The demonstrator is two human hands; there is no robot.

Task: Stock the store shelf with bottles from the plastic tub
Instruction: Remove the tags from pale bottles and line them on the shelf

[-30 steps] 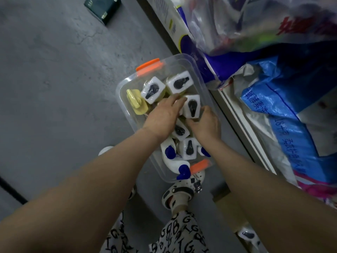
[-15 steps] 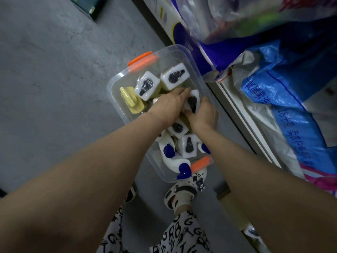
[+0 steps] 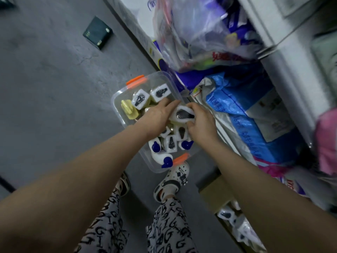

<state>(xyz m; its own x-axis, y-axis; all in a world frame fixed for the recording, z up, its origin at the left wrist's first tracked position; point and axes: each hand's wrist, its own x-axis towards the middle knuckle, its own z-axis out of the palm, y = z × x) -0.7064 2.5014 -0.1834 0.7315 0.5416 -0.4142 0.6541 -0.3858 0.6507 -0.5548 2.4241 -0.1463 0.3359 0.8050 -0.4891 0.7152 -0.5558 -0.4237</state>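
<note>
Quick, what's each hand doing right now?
Left hand: open, fingers against the bottle.
Right hand: gripping that bottle.

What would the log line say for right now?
step: pick from plastic tub | right hand: grips white-capped bottle | left hand: touches same bottle | placed: not yet

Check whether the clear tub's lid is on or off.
Off. The tub is open-topped: the left hand and right hand reach inside, the right gripping a wrapped bottle; no lid shows.
</note>
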